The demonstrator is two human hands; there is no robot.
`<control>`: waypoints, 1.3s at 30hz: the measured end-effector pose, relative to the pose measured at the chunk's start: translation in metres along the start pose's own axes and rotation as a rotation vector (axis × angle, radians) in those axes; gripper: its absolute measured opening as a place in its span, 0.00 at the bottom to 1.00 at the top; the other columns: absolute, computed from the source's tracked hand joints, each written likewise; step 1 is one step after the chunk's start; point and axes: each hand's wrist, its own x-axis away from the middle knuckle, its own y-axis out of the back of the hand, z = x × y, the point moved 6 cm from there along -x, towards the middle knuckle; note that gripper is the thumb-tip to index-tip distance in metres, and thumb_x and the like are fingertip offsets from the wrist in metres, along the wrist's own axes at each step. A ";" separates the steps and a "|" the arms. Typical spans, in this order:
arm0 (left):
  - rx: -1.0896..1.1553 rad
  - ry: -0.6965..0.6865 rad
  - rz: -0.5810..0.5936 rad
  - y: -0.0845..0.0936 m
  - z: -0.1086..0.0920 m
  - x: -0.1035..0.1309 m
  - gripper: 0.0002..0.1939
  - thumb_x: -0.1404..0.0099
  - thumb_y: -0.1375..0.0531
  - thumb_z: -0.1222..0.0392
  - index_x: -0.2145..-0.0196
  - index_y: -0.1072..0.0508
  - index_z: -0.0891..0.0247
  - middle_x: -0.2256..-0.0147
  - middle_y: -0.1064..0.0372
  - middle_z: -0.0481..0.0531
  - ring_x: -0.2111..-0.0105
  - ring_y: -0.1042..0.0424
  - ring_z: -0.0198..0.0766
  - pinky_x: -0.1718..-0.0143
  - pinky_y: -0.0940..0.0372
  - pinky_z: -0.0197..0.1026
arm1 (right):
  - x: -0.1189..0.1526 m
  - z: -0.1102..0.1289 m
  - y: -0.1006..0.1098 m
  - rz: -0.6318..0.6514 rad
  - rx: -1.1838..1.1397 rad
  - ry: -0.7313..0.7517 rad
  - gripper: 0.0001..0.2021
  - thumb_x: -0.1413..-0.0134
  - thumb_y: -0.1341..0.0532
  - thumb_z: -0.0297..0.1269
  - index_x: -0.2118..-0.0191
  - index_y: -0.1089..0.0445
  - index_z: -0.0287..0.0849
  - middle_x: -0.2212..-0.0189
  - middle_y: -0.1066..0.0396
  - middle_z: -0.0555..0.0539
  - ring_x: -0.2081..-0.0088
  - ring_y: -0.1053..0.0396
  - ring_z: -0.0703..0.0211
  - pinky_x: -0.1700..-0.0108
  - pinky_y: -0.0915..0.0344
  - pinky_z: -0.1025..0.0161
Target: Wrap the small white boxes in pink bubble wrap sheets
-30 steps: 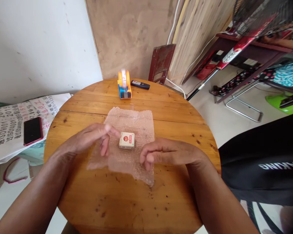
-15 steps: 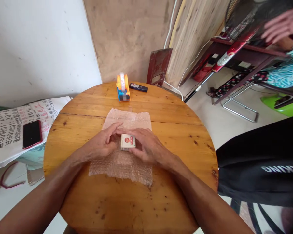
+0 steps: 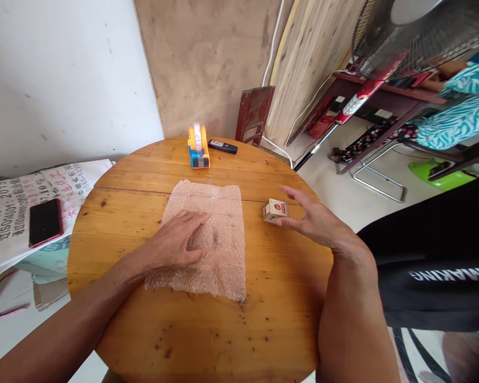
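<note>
My left hand (image 3: 179, 239) lies spread on a sheet of bubble wrap (image 3: 223, 266), which is flat on the round wooden table. To the right of the sheet, a small white box (image 3: 275, 210) with a red round mark and red lettering rests on the wood. Beside that box is my right hand (image 3: 315, 218), thumb and fingers apart. Its thumb reaches the near side of the box, while the fingers stand off from it; whether the thumb touches cannot be told.
At the table's (image 3: 175, 340) far edge stand an orange and blue tape dispenser (image 3: 198, 148) and a black remote-like device (image 3: 222, 146). A phone (image 3: 46, 222) lies on a printed sack at left. Behind are a chair (image 3: 255, 114), a fan (image 3: 415, 42) and a seated person (image 3: 443, 122).
My right hand has carried the small box from over the bubble wrap to the table on the right, and its fingers have opened. My left hand has flattened onto the wrap.
</note>
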 end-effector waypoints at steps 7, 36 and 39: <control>-0.066 -0.059 0.001 0.001 -0.005 0.001 0.32 0.41 0.38 0.57 0.39 0.38 0.62 0.42 0.36 0.60 0.44 0.38 0.52 0.43 0.40 0.54 | 0.022 0.089 -0.063 0.310 0.058 0.326 0.25 0.49 0.33 0.43 0.44 0.31 0.51 0.41 0.33 0.44 0.41 0.36 0.45 0.40 0.39 0.46; -0.308 0.067 -0.012 0.002 0.008 0.006 0.38 0.44 0.38 0.39 0.42 0.35 0.64 0.42 0.38 0.63 0.44 0.40 0.58 0.44 0.42 0.59 | 0.018 0.071 -0.094 0.292 0.468 0.320 0.12 0.43 0.38 0.36 0.53 0.28 0.40 0.51 0.27 0.37 0.49 0.30 0.41 0.48 0.34 0.43; -0.318 0.062 -0.020 0.001 0.010 0.006 0.39 0.43 0.38 0.39 0.41 0.36 0.64 0.42 0.37 0.63 0.44 0.40 0.59 0.45 0.41 0.59 | 0.019 0.071 -0.067 0.146 0.433 0.327 0.12 0.39 0.41 0.37 0.51 0.29 0.43 0.51 0.26 0.41 0.49 0.30 0.46 0.46 0.34 0.47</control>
